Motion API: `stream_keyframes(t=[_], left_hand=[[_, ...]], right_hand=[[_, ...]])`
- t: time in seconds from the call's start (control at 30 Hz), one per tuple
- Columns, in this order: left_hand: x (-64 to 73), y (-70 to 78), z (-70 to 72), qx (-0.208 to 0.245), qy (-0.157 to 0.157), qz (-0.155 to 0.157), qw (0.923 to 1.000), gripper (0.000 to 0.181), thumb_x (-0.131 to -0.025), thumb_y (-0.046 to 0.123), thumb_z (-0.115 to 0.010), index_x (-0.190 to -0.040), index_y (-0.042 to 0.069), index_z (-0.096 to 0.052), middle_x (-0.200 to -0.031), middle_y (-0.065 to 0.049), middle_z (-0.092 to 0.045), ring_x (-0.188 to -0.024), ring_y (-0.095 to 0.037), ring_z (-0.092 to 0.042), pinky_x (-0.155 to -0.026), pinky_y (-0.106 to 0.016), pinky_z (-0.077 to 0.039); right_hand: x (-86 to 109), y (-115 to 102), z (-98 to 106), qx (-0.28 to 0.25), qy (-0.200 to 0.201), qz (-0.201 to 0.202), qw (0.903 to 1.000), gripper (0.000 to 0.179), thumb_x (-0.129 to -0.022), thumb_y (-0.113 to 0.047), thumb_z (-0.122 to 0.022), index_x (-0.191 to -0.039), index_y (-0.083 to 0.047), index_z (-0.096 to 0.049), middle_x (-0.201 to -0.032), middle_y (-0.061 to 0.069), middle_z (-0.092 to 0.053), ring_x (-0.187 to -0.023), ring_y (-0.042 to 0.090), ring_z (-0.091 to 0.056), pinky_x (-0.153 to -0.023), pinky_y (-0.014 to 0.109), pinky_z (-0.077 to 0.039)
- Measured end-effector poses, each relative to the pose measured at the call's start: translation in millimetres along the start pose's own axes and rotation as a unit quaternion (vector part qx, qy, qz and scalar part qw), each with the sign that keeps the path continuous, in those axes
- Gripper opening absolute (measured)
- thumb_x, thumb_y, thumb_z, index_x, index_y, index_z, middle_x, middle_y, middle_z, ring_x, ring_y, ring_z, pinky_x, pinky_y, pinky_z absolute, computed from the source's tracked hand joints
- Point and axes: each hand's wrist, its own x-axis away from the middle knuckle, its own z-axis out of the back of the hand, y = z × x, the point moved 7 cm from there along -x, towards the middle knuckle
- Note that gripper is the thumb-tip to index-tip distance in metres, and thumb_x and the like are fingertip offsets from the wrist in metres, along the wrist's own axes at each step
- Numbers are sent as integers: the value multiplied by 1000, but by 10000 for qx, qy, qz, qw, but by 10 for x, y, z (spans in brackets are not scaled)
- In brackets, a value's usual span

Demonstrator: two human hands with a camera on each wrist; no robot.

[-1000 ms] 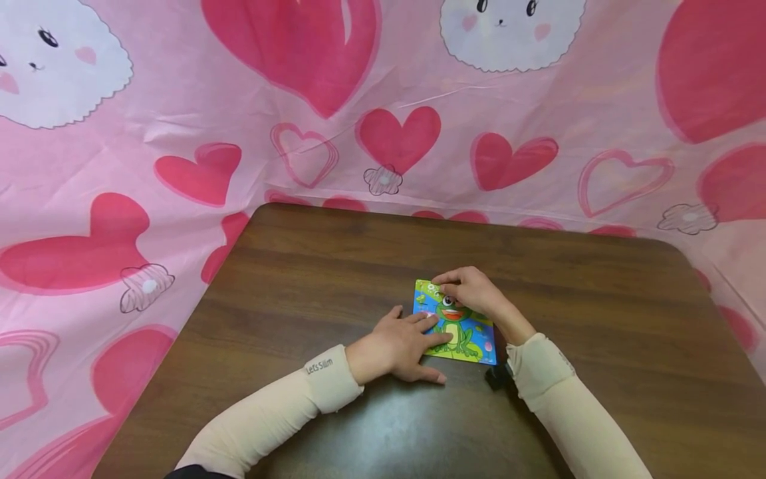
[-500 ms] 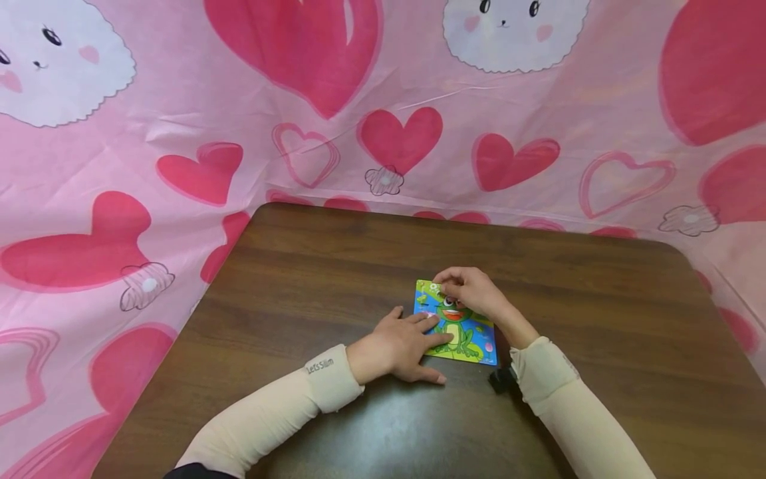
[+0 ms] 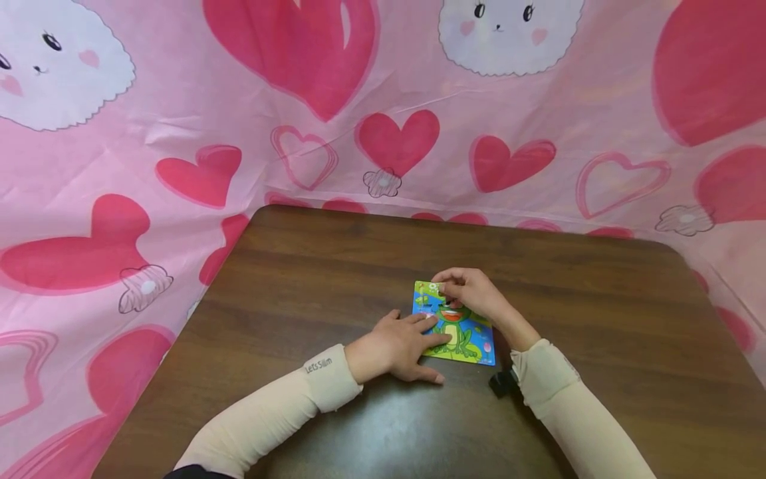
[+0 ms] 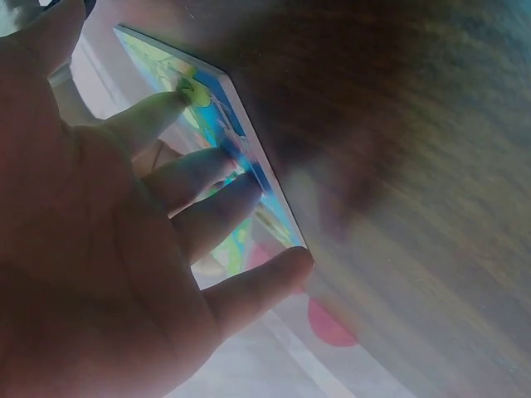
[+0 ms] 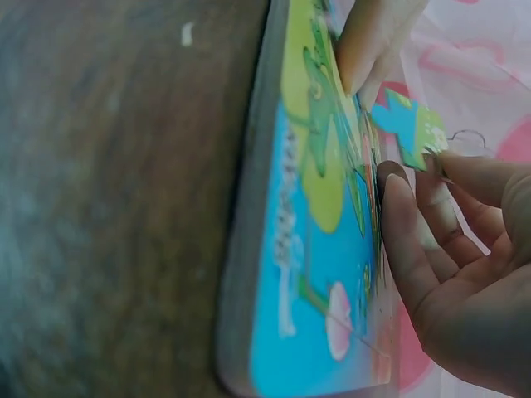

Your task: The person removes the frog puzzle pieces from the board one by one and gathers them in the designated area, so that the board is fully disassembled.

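Observation:
A square frog jigsaw puzzle (image 3: 459, 347), bright green and blue, lies on the brown table. My left hand (image 3: 402, 346) rests on its left part with fingers spread, fingertips on the picture. The left wrist view shows the palm and the puzzle's pale edge (image 4: 274, 184) beside the fingertips. My right hand (image 3: 475, 291) is over the puzzle's upper right corner. From the right wrist view, its fingers pinch a small green and blue jigsaw piece (image 5: 411, 128) with white flowers, tilted up off the picture. The thumb is close to the puzzle's surface, and the hand hides that corner from above.
The brown wooden table (image 3: 323, 266) extends around the puzzle on all sides. Behind it and to the left hangs a pink cloth (image 3: 239, 86) with hearts. A small black device (image 3: 503, 383) sits by the right wrist.
The frog's white eye, visible beside my right fingers earlier, is now out of sight. My right hand has barely moved; my left hand stays in place.

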Motion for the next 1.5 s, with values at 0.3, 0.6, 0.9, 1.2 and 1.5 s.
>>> stream_keyframes(t=[0.3, 0.6, 0.9, 1.2, 1.5], left_hand=[[1, 13, -4, -1, -5, -6, 10000, 76, -91, 78, -47, -158, 49, -26, -170, 9, -20, -157, -15, -22, -122, -53, -28], [-14, 17, 20, 35, 101, -33, 9999, 74, -91, 79, -46, -156, 49, -30, -169, 9, -24, -156, -16, -27, -121, -54, -29], [-19, 9, 20, 125, 114, -19, 9999, 72, -91, 79, -47, -155, 50, -32, -169, 9, -25, -155, -16, -27, -121, -56, -29], [-25, 6, 2, 80, 88, 24, 9999, 71, -91, 79, -45, -155, 50, -31, -169, 9, -24, -156, -15, -26, -122, -55, -28], [-26, 8, 2, 114, 81, 17, 9999, 72, -91, 79, -45, -155, 51, -31, -169, 9, -25, -156, -15, -26, -122, -56, -27]], right_hand=[[49, 157, 212, -1289, 203, -473, 9903, 40, -104, -26, -58, -137, -3, -59, -121, 11, -62, -82, 16, -73, -80, 34, -62], [195, 273, 467, -1856, 275, -597, 9804, 51, -104, -28, -59, -144, 1, -51, -109, 1, -56, -86, 10, -63, -79, 28, -62], [405, 454, 791, -2468, 450, -679, 9656, 38, -101, -28, -63, -135, -10, -63, -99, -6, -61, -78, 8, -62, -81, 28, -61], [601, 635, 1027, -3335, 430, -638, 9396, 20, -104, -18, -58, -111, -20, -76, -101, -10, -70, -88, 7, -69, -80, 29, -62], [769, 775, 1193, -3495, 423, -621, 9339, 25, -106, -15, -53, -107, -21, -77, -104, -10, -69, -89, 9, -70, -80, 31, -62]])
